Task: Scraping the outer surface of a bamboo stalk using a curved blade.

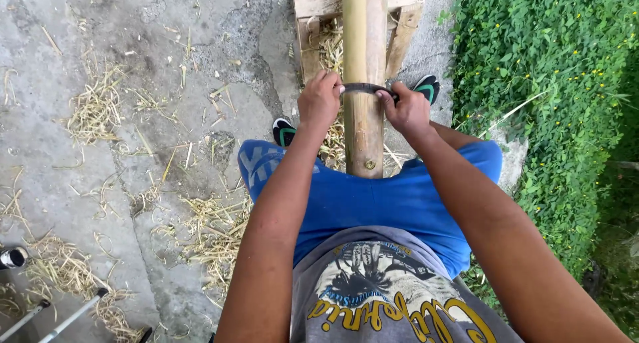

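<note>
1. Dry shavings (100, 107) lie scattered over the concrete ground (60, 176) at the left.
2. The left hand (319, 100) is closed around one end of a dark curved blade (365, 88).
3. The blade lies across a bamboo pole (364, 57), which runs away from the person's lap over a wooden frame (319, 3).
4. The right hand (407, 109) grips the blade's other end.
5. Green plants (552, 83) fill the right side.

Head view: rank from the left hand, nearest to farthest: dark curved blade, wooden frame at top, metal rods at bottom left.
1. Dark curved blade: gripped at its end by the left hand, lying across the upright bamboo pole.
2. Wooden frame: just beyond the hand, at the top of the view.
3. Metal rods: far off at bottom left, on the concrete ground.
</note>
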